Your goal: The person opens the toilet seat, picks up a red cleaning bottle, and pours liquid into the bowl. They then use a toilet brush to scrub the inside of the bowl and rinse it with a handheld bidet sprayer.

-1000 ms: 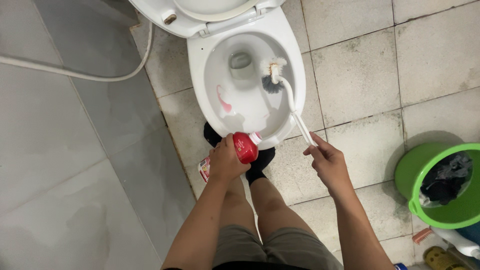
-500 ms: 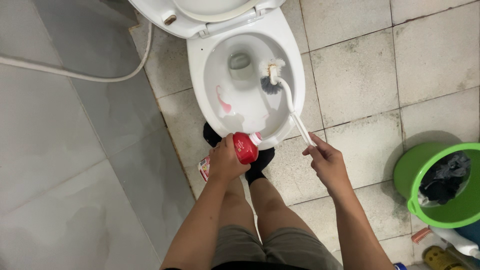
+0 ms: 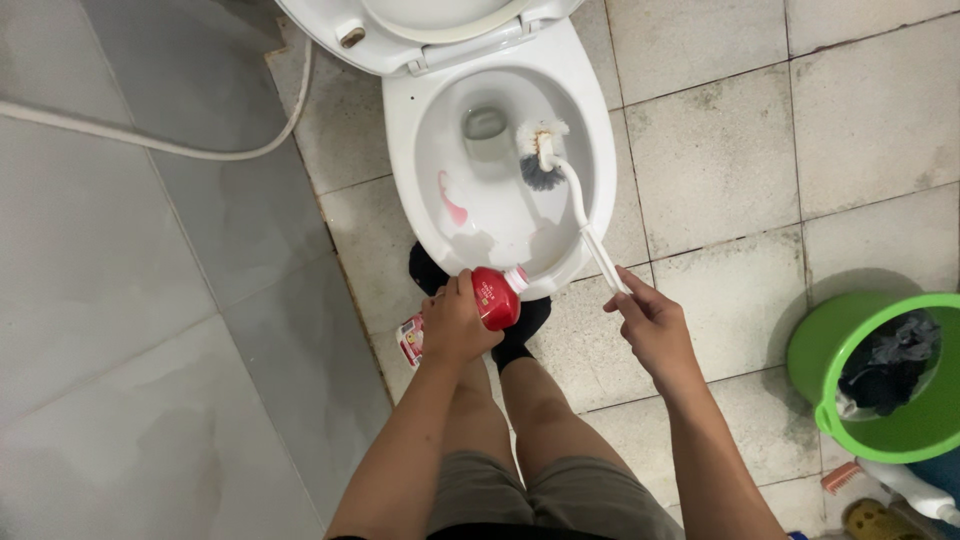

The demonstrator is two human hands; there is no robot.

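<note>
Over the toilet bowl [image 3: 600, 150], the left hand [image 3: 455, 325] gripped a tilted red cleaner bottle [image 3: 492, 298], apparently to pour, while the right hand [image 3: 650, 325] pinched the toilet brush [image 3: 560, 180] inside it.

green bucket [image 3: 905, 430] at right on stained tile floor [image 3: 720, 150], dark stuff inside, probably cloth; white hose [image 3: 150, 145] along grey wall [image 3: 110, 300]; orange brush [image 3: 845, 475] just beside bucket

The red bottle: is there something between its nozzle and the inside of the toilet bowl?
Nothing visible does. The left hand holds the red bottle tilted at the near rim of the toilet bowl. The toilet brush, held by the right hand, lies to the right of it.
</note>
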